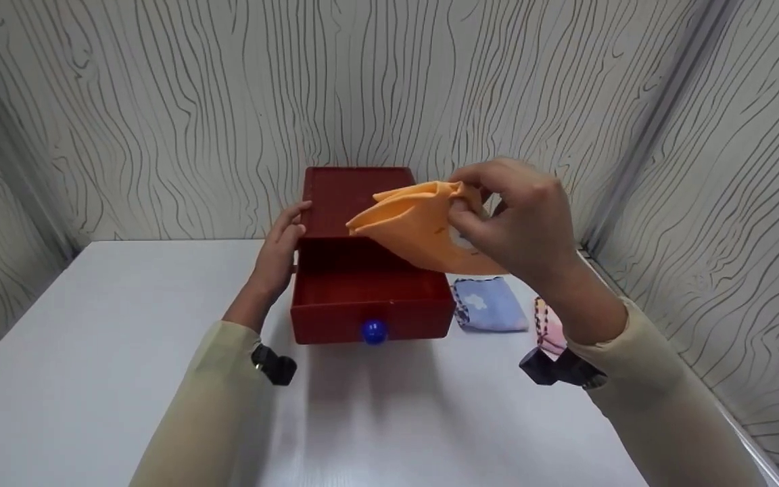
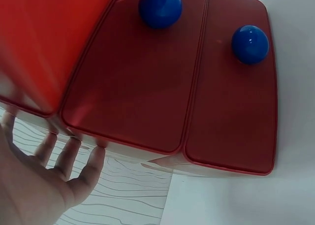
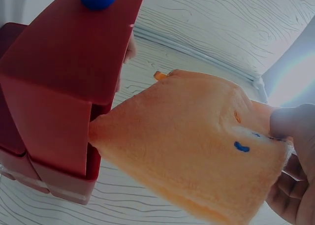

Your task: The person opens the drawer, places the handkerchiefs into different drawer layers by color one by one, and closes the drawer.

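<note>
An orange folded towel point(image 1: 410, 230) hangs from my right hand point(image 1: 528, 220), which pinches its edge between thumb and fingers. It is held over the red drawer cabinet point(image 1: 356, 203), overlapping the pulled-out top drawer point(image 1: 335, 325) in the head view. In the right wrist view the towel point(image 3: 172, 141) spreads out with small blue and orange marks, its far corner right at the drawer. My left hand point(image 1: 278, 257) rests against the cabinet's left side. Its fingertips touch the side wall in the left wrist view, where the fingers point(image 2: 91, 168) look extended.
Right of the drawer lies a light blue cloth point(image 1: 498, 308) with a white flower. Beyond it a pink cloth point(image 1: 552, 331) is partly hidden by my right wrist. The drawer has a blue round knob point(image 1: 374, 332). A wood-patterned wall point(image 1: 227, 101) stands behind the white table point(image 1: 159, 284).
</note>
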{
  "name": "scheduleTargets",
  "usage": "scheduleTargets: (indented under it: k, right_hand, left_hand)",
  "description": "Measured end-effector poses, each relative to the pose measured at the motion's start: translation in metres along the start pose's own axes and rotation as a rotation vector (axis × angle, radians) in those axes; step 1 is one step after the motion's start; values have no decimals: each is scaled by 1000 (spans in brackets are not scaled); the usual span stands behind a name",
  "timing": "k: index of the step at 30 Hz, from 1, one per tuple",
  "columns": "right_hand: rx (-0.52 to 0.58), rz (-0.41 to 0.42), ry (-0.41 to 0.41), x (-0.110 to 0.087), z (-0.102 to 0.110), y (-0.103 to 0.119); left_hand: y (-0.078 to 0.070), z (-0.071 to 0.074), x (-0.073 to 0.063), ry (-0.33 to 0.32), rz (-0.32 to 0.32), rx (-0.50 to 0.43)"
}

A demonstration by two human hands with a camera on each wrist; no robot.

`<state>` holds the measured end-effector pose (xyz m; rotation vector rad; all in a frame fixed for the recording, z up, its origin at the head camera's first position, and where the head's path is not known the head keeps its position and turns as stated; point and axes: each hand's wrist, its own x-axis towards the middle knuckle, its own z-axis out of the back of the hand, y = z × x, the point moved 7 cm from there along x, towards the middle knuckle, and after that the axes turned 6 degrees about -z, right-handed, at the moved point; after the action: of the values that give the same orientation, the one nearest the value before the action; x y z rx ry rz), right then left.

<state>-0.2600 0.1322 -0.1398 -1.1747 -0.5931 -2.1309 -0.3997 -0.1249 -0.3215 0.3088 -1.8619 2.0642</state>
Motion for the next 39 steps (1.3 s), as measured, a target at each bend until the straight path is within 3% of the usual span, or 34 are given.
scheduleTargets:
  k: [16,24,39]
  right_hand:
    - [60,23,53,-8,-38,20]
    - [-5,74,71,-16,-56,23]
    - [11,168,116,-32,-84,32]
  left_hand:
    - [1,2,-1,-20,14,-31]
    - [0,2,-1,-17,-6,-47]
    - [-2,2,-4,-15,-21,-54]
